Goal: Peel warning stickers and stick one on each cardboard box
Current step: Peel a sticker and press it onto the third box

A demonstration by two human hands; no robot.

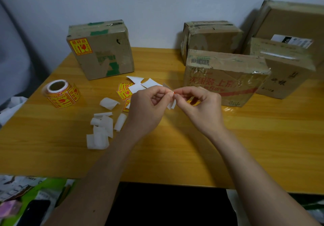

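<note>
Over the middle of the wooden table [192, 147], my left hand [149, 106] and my right hand [199, 105] meet fingertip to fingertip and pinch one small sticker piece [171, 103] between them; its white backing hangs below and a red edge shows at the pinch. A roll of yellow-and-red warning stickers [61, 93] lies at the left. Loose cut stickers [123, 91] lie beside my left hand. The left cardboard box [101, 50] bears a yellow warning sticker [81, 46] on its top-left corner. A box with red print [224, 78] stands just behind my right hand.
Several curled white backing scraps [101, 129] litter the table left of my left forearm. More cardboard boxes [284, 68] stand and lean at the back right against the wall. A dark phone [33, 211] and papers lie below the table's front-left edge.
</note>
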